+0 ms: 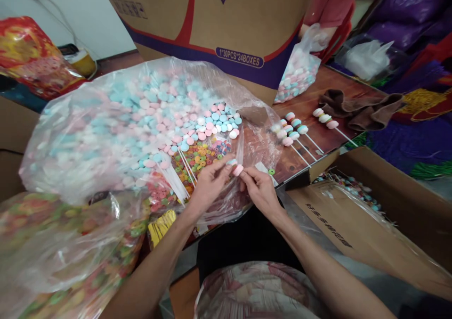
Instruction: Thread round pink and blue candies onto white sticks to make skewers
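Candies (237, 169), pink and blue, sit pinched by your left hand (213, 181) and right hand (260, 188), near the big clear bag (226, 81). You seem to be lining them up; next probably needs soft, steady fingers.

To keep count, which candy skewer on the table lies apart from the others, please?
The rightmost skewer, nearest the brown cloth; the other skewers lie grouped together.

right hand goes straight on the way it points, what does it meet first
Probably the pink sweet right in front of the right hand, perhaps touching it; then the left hand, though depth is unclear.
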Tool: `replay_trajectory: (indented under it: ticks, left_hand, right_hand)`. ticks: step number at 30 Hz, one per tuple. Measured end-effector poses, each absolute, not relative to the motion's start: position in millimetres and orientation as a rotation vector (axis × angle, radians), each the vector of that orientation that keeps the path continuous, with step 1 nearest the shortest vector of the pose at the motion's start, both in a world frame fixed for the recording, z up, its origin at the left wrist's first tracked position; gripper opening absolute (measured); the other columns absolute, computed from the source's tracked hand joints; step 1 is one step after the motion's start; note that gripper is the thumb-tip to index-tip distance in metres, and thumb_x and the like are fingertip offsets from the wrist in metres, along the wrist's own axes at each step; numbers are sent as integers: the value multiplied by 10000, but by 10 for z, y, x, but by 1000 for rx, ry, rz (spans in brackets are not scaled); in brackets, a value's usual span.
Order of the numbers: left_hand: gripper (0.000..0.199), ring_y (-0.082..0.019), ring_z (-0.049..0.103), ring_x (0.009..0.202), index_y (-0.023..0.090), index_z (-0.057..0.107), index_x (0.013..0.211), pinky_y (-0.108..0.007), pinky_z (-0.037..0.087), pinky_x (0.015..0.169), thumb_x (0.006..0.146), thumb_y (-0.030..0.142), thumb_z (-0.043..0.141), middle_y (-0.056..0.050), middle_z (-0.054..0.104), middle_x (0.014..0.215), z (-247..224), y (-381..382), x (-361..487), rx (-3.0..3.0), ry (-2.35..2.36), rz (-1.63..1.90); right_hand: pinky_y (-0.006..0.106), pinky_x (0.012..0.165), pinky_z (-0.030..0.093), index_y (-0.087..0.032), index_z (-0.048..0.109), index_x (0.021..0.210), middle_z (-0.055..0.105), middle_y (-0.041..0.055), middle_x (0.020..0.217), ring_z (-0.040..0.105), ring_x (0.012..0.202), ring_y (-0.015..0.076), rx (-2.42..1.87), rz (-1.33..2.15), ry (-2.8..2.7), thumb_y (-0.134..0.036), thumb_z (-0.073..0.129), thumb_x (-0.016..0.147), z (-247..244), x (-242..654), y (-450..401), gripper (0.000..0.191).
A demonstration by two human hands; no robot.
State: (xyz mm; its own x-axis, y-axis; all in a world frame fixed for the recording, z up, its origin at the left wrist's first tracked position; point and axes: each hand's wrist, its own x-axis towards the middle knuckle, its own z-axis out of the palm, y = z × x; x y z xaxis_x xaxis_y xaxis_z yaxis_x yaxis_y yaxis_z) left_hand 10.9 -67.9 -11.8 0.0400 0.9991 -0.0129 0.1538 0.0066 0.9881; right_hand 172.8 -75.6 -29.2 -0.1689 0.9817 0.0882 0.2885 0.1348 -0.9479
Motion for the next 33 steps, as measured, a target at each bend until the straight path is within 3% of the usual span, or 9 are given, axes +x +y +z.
replay_trajectory:
  ticks: [4, 9, 12, 16, 22, 33]
  left_hand:
    - [365, -158, 682, 725, 197, 692, 1168, -296, 548, 691, 888, 415, 605, -78, 736, 1082, 17, -654, -181, 1397, 1432, 1148]
    - [172, -185, 658, 809, 225, 750, 946, -309, 506, 770, 878, 270, 598, -34, 737, 900, -38, -830, -369, 1846, 1582, 918]
    - [182, -173, 618, 759, 235, 741, 964, -297, 480, 731, 892, 236, 574, -32, 693, 865, -98, -910, -334, 2033, 1623, 759]
    - [216, -194, 598, 851, 235, 720, 1036, -310, 474, 794, 904, 198, 552, -46, 644, 914, -137, -864, -199, 2149, 1649, 704]
    - [206, -223, 553, 875, 207, 715, 1032, -333, 466, 769, 914, 209, 545, -73, 532, 924, -151, -752, -11, 2255, 1720, 492]
    - [202, -241, 547, 997, 197, 645, 997, -386, 420, 957, 909, 116, 483, -81, 610, 1003, -140, -672, 31, 2379, 1521, 431]
  right_hand:
    - [243, 562, 363, -192, 635, 714, 540, -25, 608, 465, 551, 125, -1288, 1001, -1600, -335, 498, 968, -257, 1803, -828, 322]
    - [253, 623, 408, -203, 710, 1117, 586, -13, 668, 525, 588, 141, -1296, 816, -1752, -281, 463, 978, -260, 1871, -922, 294]
    - [252, 619, 410, -195, 717, 1063, 591, -8, 664, 546, 588, 143, -1321, 757, -1794, -276, 457, 983, -298, 1874, -933, 284]
    - [250, 594, 401, -192, 691, 930, 579, -5, 648, 534, 579, 143, -1345, 710, -1778, -310, 463, 992, -362, 1860, -929, 264]
    - [262, 615, 403, -201, 662, 912, 570, -6, 642, 529, 574, 148, -1338, 644, -1767, -296, 436, 1005, -390, 1843, -944, 262]
    - [254, 607, 405, -193, 664, 915, 567, -11, 638, 522, 560, 136, -1346, 648, -1713, -272, 448, 998, -390, 1853, -949, 245]
